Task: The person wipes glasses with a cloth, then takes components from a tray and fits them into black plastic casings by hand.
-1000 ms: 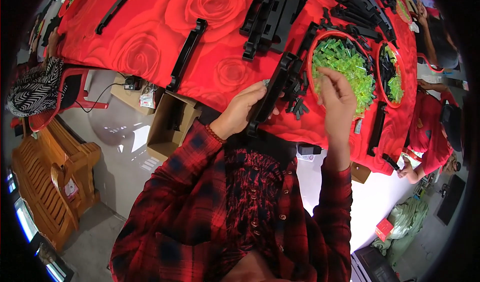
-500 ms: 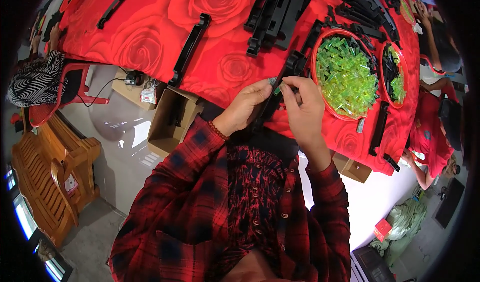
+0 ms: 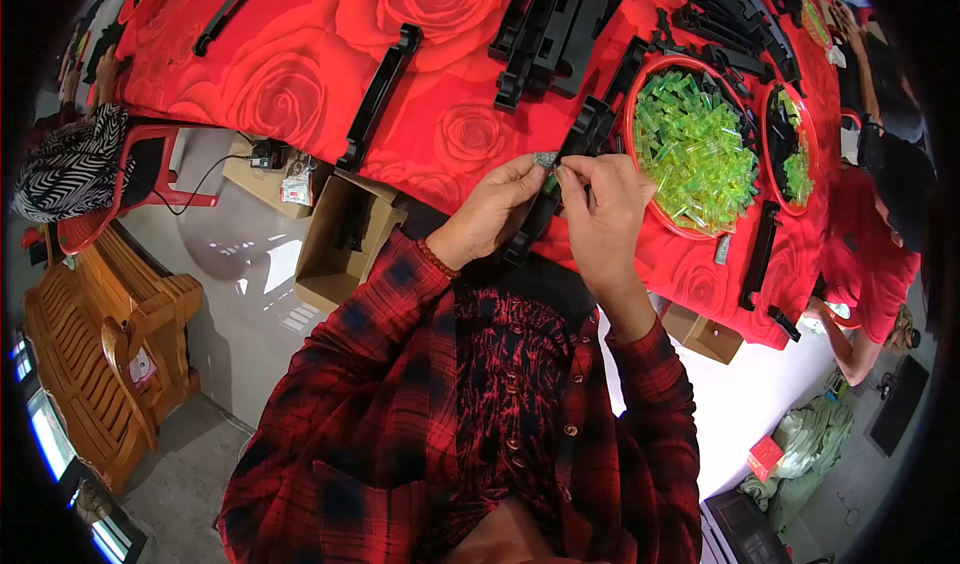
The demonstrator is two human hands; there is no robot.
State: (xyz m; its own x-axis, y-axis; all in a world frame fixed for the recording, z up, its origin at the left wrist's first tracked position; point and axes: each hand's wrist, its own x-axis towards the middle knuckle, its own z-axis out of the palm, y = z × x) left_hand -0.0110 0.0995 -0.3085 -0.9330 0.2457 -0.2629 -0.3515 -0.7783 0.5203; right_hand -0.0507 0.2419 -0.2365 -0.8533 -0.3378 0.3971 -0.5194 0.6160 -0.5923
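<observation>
Your left hand (image 3: 488,212) clamps the black bar (image 3: 534,228) at the desk (image 3: 470,136) edge, apparently steadying it while your right hand (image 3: 610,212) pinches a small green piece (image 3: 551,184) against it, the red basket (image 3: 630,129) beside presumably for easy reach.

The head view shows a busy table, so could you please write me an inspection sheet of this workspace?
Surface: red rose-patterned tablecloth, bearing many black parts.
Work pieces: held black bar; large red basket of yellow-green translucent pieces; smaller red basket farther right, holding black and yellow-green pieces.
Clutter: stacked black bars toward the far side; lone black bar left of them.
Hands: left hand holds the bar; right hand has its fingertips at it, grip on any small piece unclear.
Cables: black cable looping between a small dark device and the red chair.
Surroundings: wooden bench and open cardboard box at left; co-worker in red at right.
</observation>
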